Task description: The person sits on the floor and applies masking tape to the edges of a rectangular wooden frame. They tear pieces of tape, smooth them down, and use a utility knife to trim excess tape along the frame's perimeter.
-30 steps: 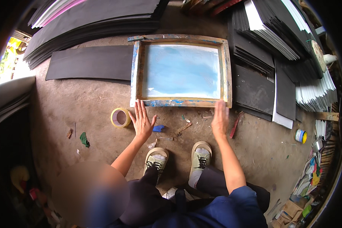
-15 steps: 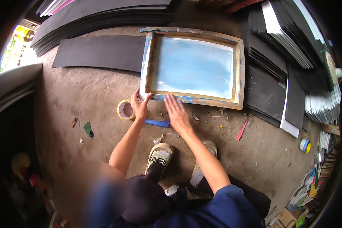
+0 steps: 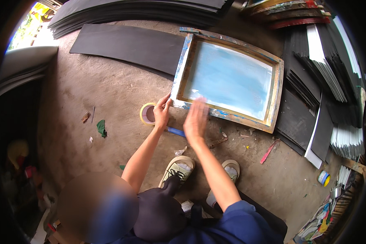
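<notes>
A paint-stained wooden screen-printing frame (image 3: 231,115) with a pale blue screen (image 3: 231,77) lies before me, its far left part over a long black sheet (image 3: 126,44). My left hand (image 3: 162,112) holds the frame's near left corner between thumb and fingers. Blurred by motion, my right hand (image 3: 196,120) has its fingers stretched out over the near rail; nothing shows in it. Whether its fingertips touch the frame, I cannot tell. A tape roll (image 3: 145,114) lies beside my left hand, and a blue strip (image 3: 176,131) lies on the floor between my hands.
Stacked black sheets (image 3: 138,18) stand at the back left, with more black and white sheets (image 3: 313,69) at the right. A small blue and yellow tub (image 3: 324,178) and scraps, including a red strip (image 3: 270,151), lie on the floor. My shoes (image 3: 179,168) are close below the frame.
The view has shifted, so the scene sits farther right. My right hand has moved from beside the near rail up over it. My left hand stays at the same corner.
</notes>
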The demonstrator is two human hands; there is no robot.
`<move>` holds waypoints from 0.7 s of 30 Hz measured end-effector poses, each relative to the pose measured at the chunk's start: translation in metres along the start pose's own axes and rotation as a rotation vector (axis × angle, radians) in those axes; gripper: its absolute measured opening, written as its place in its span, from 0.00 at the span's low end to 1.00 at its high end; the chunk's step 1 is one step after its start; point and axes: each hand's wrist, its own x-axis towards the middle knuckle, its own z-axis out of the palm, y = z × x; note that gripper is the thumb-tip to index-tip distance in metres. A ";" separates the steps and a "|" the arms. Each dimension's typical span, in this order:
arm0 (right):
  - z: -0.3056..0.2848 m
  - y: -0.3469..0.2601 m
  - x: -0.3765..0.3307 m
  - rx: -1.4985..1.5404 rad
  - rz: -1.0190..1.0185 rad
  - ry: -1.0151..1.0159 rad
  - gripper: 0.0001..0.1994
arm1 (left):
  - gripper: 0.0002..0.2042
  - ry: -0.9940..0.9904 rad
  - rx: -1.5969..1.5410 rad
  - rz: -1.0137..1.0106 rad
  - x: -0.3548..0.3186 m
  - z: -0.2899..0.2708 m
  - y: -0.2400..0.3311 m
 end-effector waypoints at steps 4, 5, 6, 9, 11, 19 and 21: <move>0.014 -0.050 0.007 0.098 -0.173 0.032 0.31 | 0.14 0.008 -0.009 -0.081 0.001 -0.003 -0.003; 0.015 -0.037 0.005 0.104 -0.240 -0.008 0.30 | 0.14 0.007 -0.007 -0.075 0.001 -0.002 -0.001; 0.009 -0.017 0.004 0.104 -0.312 -0.051 0.29 | 0.14 0.011 -0.013 -0.072 0.002 -0.002 -0.003; -0.024 0.077 -0.013 0.020 -0.222 0.083 0.27 | 0.14 0.018 0.033 -0.048 0.001 -0.003 -0.004; -0.045 0.154 -0.028 -0.236 -0.096 0.108 0.23 | 0.15 0.020 0.059 -0.055 0.000 -0.002 -0.001; -0.014 0.095 -0.012 -0.143 0.043 0.111 0.19 | 0.16 -0.038 0.099 -0.094 0.000 0.001 0.007; -0.006 0.037 -0.003 -0.043 0.011 0.055 0.23 | 0.16 -0.050 0.087 -0.099 -0.001 -0.002 0.008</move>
